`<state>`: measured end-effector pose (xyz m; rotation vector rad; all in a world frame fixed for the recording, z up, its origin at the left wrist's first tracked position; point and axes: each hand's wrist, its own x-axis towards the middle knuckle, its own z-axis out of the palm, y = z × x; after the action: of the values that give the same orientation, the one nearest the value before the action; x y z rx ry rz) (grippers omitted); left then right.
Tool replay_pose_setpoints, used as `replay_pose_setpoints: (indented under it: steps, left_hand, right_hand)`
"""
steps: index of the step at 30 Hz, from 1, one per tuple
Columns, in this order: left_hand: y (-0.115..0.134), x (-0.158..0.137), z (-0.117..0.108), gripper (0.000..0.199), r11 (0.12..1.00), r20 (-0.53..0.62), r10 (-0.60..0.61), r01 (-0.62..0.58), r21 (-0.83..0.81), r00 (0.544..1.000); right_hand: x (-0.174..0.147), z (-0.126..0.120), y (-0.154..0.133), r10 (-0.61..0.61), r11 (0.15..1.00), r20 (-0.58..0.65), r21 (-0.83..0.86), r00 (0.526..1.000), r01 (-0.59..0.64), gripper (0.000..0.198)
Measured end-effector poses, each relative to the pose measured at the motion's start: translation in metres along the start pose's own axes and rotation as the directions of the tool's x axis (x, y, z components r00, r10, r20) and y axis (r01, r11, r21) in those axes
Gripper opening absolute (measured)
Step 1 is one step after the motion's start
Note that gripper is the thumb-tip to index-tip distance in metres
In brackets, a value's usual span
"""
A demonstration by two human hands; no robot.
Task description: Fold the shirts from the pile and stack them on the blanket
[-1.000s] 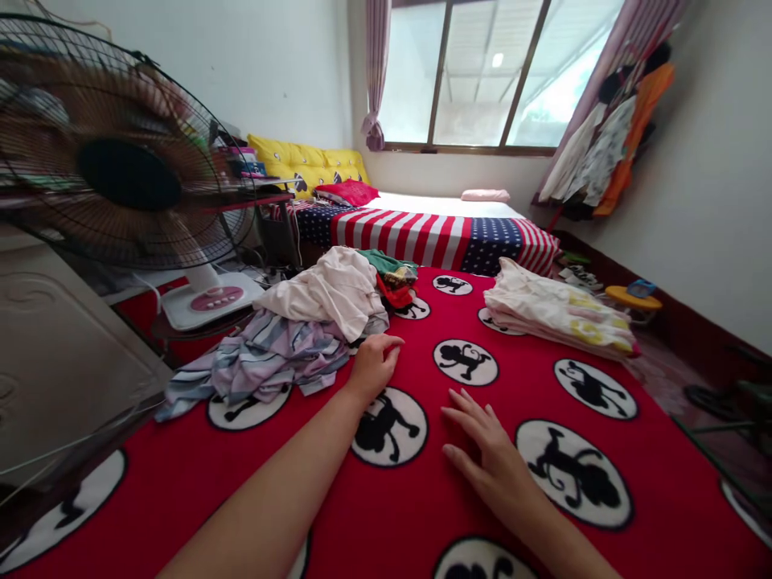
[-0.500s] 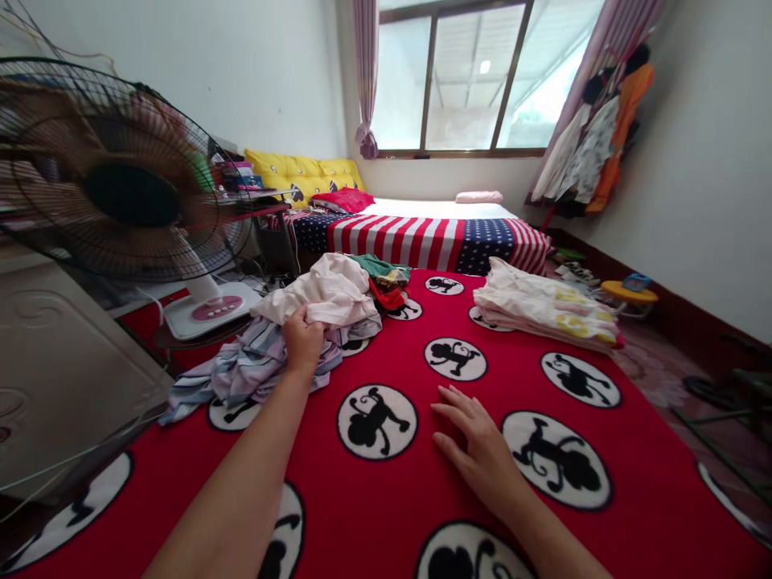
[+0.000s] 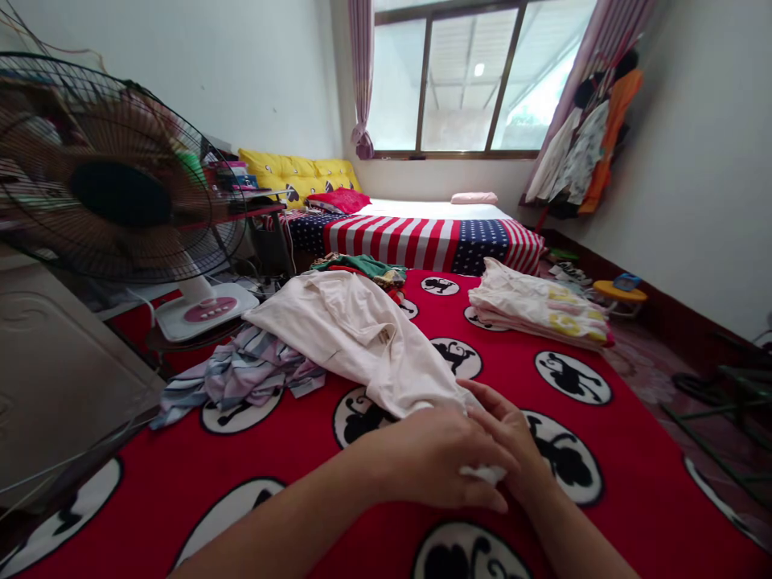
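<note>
A whitish shirt (image 3: 362, 322) stretches across the bed from the clothes pile to my hands, a small label showing near its middle. My left hand (image 3: 443, 454) is closed on its near end, and a bit of white cloth pokes out below the fingers. Right beside it, my right hand (image 3: 512, 438) has its fingers at the same end of the cloth; the left hand partly hides them. Left of the shirt lies a crumpled striped garment (image 3: 241, 370). Green and red clothes (image 3: 365, 265) are bunched behind it.
A red blanket with monkey prints (image 3: 362, 523) covers this bed. Folded white and yellow clothes (image 3: 536, 305) are stacked at its far right. A fan (image 3: 121, 193) stands at the left. Beyond is another bed with a striped cover (image 3: 398, 237); a yellow stool (image 3: 620, 291) is at the right.
My left hand has pulled the whitish shirt off the pile, right and toward me, spreading it out. My right hand has met the left at its near end.
</note>
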<state>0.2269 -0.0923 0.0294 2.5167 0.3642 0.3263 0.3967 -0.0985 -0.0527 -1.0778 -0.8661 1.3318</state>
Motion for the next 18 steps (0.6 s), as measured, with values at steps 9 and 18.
replay_pose_setpoints:
  steps: [9, 18]
  left_hand:
    - [-0.093, -0.040, -0.068, 0.034, 0.660, -0.800, -0.393, 0.745, 0.099, 0.454]
    - [-0.159, -0.060, -0.039, 0.037, 0.478, -0.751, -0.436, 0.835, 0.273, 0.495]
  right_hand:
    - [0.002, 0.003, 0.003, -0.065, 0.997, -0.077, 0.033, 0.995, 0.068, 0.042]
    - [-0.007, 0.004, 0.000, -0.446, 0.421, 0.224, -0.801, 0.866, 0.425, 0.069]
